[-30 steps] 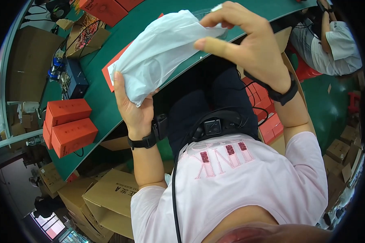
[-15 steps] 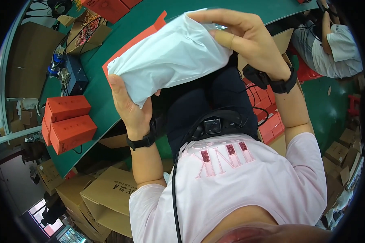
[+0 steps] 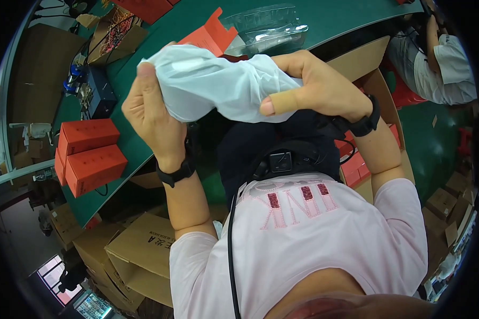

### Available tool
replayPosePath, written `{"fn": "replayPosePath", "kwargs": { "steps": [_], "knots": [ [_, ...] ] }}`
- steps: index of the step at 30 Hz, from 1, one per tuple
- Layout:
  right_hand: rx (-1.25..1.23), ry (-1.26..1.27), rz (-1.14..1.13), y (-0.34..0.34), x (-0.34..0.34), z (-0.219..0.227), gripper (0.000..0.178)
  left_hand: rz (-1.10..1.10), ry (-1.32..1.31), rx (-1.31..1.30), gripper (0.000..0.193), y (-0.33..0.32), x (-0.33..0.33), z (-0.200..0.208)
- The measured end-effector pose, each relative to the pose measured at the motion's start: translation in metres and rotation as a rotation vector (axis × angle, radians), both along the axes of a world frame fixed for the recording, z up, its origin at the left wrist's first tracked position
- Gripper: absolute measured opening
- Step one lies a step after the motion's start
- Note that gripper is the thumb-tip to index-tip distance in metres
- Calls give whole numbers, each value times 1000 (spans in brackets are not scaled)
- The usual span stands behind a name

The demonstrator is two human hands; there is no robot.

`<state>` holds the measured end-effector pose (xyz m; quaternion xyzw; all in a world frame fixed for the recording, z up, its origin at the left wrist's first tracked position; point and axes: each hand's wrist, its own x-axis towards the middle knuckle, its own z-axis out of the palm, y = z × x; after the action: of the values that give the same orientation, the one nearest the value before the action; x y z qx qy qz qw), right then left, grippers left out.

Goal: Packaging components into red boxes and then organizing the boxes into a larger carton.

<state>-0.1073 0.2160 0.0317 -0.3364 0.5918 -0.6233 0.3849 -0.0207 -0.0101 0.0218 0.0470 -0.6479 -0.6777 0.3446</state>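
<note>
**Both hands bunching a white bag above the bench**

The left hand [image 3: 151,114] and right hand [image 3: 319,87] are each clenched on an end of the crumpled white plastic bag [image 3: 218,85], held above the green table [image 3: 159,42]. Judged best practice: keep both grips firm and pull evenly, clear of the orange cardboard boxes [image 3: 88,154].

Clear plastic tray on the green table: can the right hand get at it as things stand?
Probably not yet: the right hand grips the white bag together with the left hand; the clear plastic tray lies unobstructed beyond.

Bright, even light; sharp centre, fisheye-bent dark rim.
</note>
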Motion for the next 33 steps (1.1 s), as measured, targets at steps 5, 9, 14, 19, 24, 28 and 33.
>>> {"fn": "replayPosePath", "kwargs": {
  "steps": [5, 9, 14, 19, 24, 28, 33],
  "knots": [
    [-44, 35, -84, -4, 13, 12, 44, 399, 68, -77, 54, -10, -2, 0],
    [-100, 36, -137, -9, 19, 10, 43, 561, -1, 67, 59, -22, -2, -2],
    [-168, -98, -219, -8, 25, 0, 44, 559, -131, 303, 68, -63, 3, -13],
    [-159, -42, -316, -3, 31, -6, 43, 31, 124, 596, 98, -64, -1, -1],
    [-246, 284, -459, -15, 34, -11, 40, -191, 149, 767, 112, 14, 0, -9],
    [-127, 132, -405, -24, 41, -15, 38, -165, 88, 708, 42, 24, -11, -7],
    [-86, -159, -400, -22, 34, -19, 36, -247, 54, 681, 46, 27, -11, -9]
  ]
}}
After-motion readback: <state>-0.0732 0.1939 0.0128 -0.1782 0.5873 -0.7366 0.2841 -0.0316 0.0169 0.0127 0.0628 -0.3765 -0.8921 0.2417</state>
